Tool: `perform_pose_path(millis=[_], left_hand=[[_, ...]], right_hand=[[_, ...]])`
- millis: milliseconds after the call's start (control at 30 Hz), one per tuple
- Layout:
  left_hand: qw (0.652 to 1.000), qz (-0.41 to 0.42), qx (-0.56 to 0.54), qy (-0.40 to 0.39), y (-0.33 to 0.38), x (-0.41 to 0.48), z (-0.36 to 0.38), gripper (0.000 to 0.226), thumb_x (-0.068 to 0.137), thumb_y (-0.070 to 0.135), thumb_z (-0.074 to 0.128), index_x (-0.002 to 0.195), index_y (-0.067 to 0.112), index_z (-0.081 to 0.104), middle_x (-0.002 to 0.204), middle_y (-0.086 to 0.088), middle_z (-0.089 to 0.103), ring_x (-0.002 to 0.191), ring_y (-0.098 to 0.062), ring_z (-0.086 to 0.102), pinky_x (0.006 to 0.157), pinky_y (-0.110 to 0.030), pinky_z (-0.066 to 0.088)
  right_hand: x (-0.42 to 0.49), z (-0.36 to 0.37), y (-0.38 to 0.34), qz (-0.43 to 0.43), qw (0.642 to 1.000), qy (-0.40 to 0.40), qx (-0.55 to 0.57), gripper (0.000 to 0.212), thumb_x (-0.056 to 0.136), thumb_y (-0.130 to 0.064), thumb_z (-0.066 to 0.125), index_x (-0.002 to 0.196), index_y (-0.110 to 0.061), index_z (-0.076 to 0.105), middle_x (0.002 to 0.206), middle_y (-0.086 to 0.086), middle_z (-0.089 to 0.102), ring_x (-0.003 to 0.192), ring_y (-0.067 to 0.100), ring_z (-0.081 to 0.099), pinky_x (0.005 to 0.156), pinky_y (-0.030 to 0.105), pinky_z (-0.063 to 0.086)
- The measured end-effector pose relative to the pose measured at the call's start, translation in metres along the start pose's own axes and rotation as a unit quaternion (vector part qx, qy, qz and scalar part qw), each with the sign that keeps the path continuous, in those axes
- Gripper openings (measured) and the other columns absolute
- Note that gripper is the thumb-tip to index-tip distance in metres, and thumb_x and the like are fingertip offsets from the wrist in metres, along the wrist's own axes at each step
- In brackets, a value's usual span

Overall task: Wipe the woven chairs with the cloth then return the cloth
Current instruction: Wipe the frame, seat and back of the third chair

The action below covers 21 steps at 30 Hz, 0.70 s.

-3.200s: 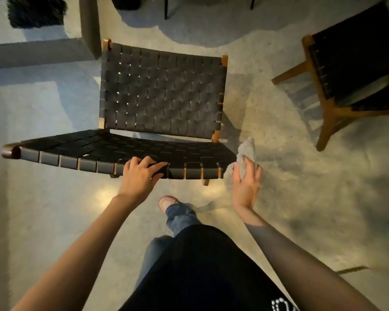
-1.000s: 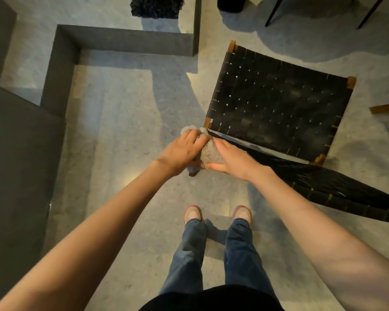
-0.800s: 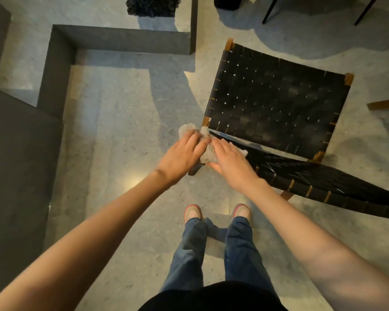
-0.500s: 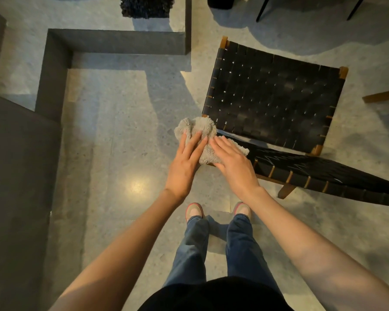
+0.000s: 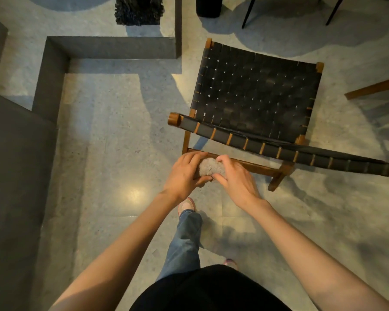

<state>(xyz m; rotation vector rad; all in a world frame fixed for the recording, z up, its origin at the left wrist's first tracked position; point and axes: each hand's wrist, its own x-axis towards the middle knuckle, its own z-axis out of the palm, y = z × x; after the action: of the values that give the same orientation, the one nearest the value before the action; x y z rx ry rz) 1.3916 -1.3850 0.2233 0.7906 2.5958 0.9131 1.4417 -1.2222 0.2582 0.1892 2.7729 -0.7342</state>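
The cloth (image 5: 210, 167) is a grey, fuzzy, bunched wad held between my two hands, in front of the woven chair's lower wooden rail. No brand, label or writing is legible on it or on the chair. My left hand (image 5: 185, 176) curls around the cloth's left side, thumb underneath. My right hand (image 5: 234, 178) pinches the right side with bent fingers (image 5: 222, 159). The woven chair (image 5: 254, 95) has flat black straps interlaced over a brown wooden frame; its seat edge shows strap loops with wood between them. The floor (image 5: 112, 131) is pale speckled stone with a glossy reflection. A dark grey stepped ledge (image 5: 54, 70) borders it at left.
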Motion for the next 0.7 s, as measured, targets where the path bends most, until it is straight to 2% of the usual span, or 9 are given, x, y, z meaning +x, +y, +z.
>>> perform_pose_path(millis=[67, 167, 200, 267, 333, 433, 533, 600, 700], left_hand=[[0.999, 0.005, -0.039, -0.015, 0.014, -0.007, 0.006, 0.079, 0.076, 0.059, 0.062, 0.14, 0.018, 0.038, 0.136, -0.006, 0.046, 0.122, -0.023, 0.045, 0.102, -0.041, 0.043], [0.992, 0.024, -0.1, -0.074, 0.033, -0.026, 0.018, 0.097, 0.068, 0.032, 0.083, 0.146, 0.03, 0.025, 0.144, 0.003, 0.037, 0.126, -0.017, 0.041, 0.104, -0.035, 0.042], [0.99, 0.035, -0.106, -0.084, 0.041, -0.035, 0.025, 0.099, 0.067, 0.026, 0.085, 0.145, 0.033, 0.026, 0.145, 0.006, 0.036, 0.129, -0.016, 0.04, 0.105, -0.033, 0.04], [0.987, 0.045, -0.141, -0.065, 0.064, -0.055, 0.043, 0.084, 0.072, 0.02, 0.081, 0.14, 0.034, 0.034, 0.141, 0.012, 0.042, 0.127, -0.009, 0.041, 0.105, -0.023, 0.035], [0.981, 0.029, -0.192, -0.028, 0.089, -0.074, 0.066, 0.054, 0.083, 0.022, 0.07, 0.129, 0.034, 0.044, 0.127, 0.017, 0.049, 0.116, -0.002, 0.046, 0.099, -0.011, 0.034], [0.97, -0.021, -0.243, -0.001, 0.114, -0.09, 0.097, 0.021, 0.088, 0.037, 0.057, 0.109, 0.034, 0.056, 0.111, 0.009, 0.052, 0.107, -0.008, 0.051, 0.094, -0.014, 0.04], [0.961, -0.022, -0.273, -0.034, 0.13, -0.093, 0.122, 0.017, 0.093, 0.033, 0.055, 0.102, 0.02, 0.058, 0.101, 0.003, 0.06, 0.095, -0.008, 0.06, 0.084, -0.022, 0.051], [0.966, -0.027, -0.255, -0.042, 0.136, -0.089, 0.136, 0.017, 0.093, 0.031, 0.056, 0.1, 0.016, 0.057, 0.093, 0.007, 0.061, 0.086, -0.005, 0.062, 0.075, -0.021, 0.053], [0.973, -0.058, -0.221, -0.029, 0.132, -0.077, 0.156, 0.015, 0.093, 0.035, 0.056, 0.098, 0.02, 0.055, 0.09, 0.009, 0.061, 0.083, -0.005, 0.062, 0.073, -0.021, 0.054]], right_hand=[[-0.025, -0.007, 0.017, 0.054, 0.993, 0.023, 0.105, 0.033, 0.093, -0.033, 0.058, 0.117, -0.024, 0.038, 0.106, 0.0, 0.058, 0.09, 0.017, 0.06, 0.07, 0.032, 0.053], [-0.064, -0.02, 0.048, 0.115, 0.956, 0.042, 0.266, 0.03, 0.092, -0.033, 0.061, 0.112, -0.017, 0.046, 0.092, -0.01, 0.056, 0.082, 0.008, 0.056, 0.062, 0.011, 0.044], [-0.077, -0.023, 0.06, 0.127, 0.944, 0.038, 0.302, 0.029, 0.091, -0.034, 0.062, 0.11, -0.017, 0.049, 0.092, -0.012, 0.056, 0.085, 0.007, 0.056, 0.064, 0.01, 0.043], [-0.105, -0.025, 0.085, 0.136, 0.931, 0.003, 0.339, 0.031, 0.088, -0.039, 0.064, 0.11, -0.019, 0.055, 0.1, -0.011, 0.061, 0.094, 0.007, 0.059, 0.077, 0.018, 0.048], [-0.133, -0.024, 0.108, 0.157, 0.913, -0.03, 0.376, 0.036, 0.086, -0.043, 0.065, 0.113, -0.02, 0.058, 0.107, -0.01, 0.064, 0.098, 0.005, 0.06, 0.084, 0.024, 0.051], [-0.17, -0.021, 0.131, 0.182, 0.9, -0.045, 0.394, 0.037, 0.09, -0.043, 0.06, 0.12, -0.023, 0.055, 0.108, -0.012, 0.059, 0.098, 0.0, 0.055, 0.076, 0.012, 0.043], [-0.19, -0.011, 0.148, 0.155, 0.916, -0.048, 0.368, 0.035, 0.096, -0.041, 0.048, 0.128, -0.029, 0.05, 0.127, -0.004, 0.056, 0.115, 0.01, 0.053, 0.082, 0.015, 0.042], [-0.197, -0.004, 0.154, 0.125, 0.908, -0.067, 0.395, 0.047, 0.091, -0.051, 0.042, 0.133, -0.031, 0.044, 0.134, -0.004, 0.051, 0.122, 0.01, 0.049, 0.088, 0.016, 0.041], [-0.194, 0.011, 0.164, 0.092, 0.905, -0.084, 0.406, 0.065, 0.08, -0.055, 0.06, 0.137, -0.031, 0.038, 0.133, -0.012, 0.05, 0.122, 0.005, 0.049, 0.095, 0.02, 0.043]])
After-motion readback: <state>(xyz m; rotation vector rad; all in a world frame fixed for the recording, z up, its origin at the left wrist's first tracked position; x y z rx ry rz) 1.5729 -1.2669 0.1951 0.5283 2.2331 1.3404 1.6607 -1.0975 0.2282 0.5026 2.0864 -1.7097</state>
